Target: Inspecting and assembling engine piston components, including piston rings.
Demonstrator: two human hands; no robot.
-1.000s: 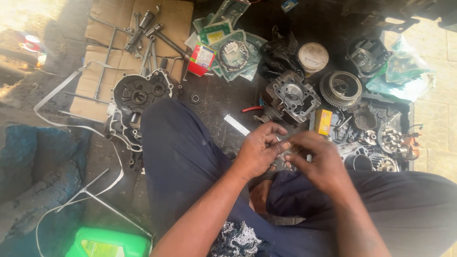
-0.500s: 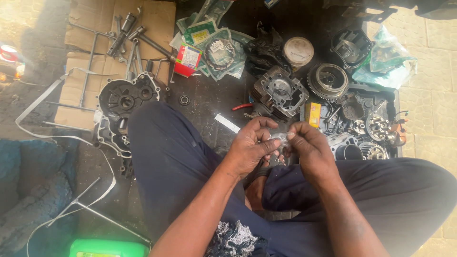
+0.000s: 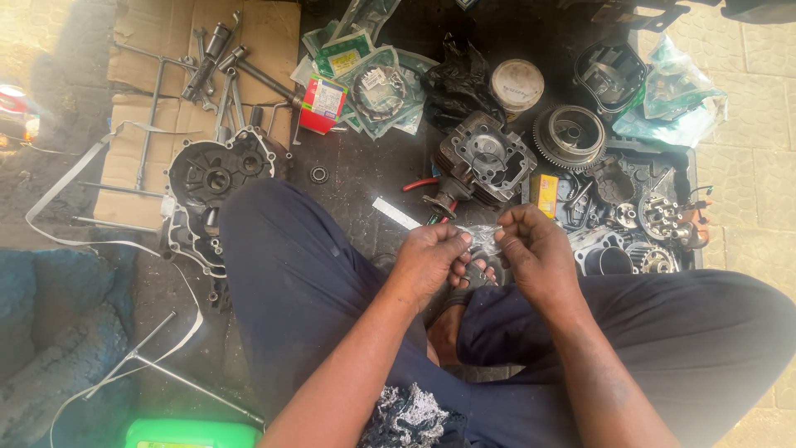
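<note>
Seated cross-legged on dark ground, knees in dark blue trousers (image 3: 298,282) spread to 9 and 3 o'clock. Centre: left hand (image 3: 431,261) and right hand (image 3: 539,257), fingertips pinched shut on opposite ends of a small clear plastic packet (image 3: 483,239) stretched between them; contents too small to tell. Packet directly between the two grips, touching both, above a bare foot (image 3: 452,328).

Open room: narrow strip of bare ground at 11 o'clock from the hands, holding only a white strip (image 3: 396,213) and a small bearing ring (image 3: 319,174). Just beyond at 12 o'clock, a grey engine cylinder (image 3: 489,158) with red-handled pliers (image 3: 423,184) beside it. At 1 to 2 o'clock, a black tray (image 3: 688,166) crowded with gears. At 10 o'clock, a crankcase half (image 3: 217,172) near the left knee; beyond it, cardboard (image 3: 265,41) with wrenches. Far at 12 o'clock, gasket packets (image 3: 373,79).

Compared with half a second earlier: hands slightly farther apart, packet drawn out more plainly between them.
</note>
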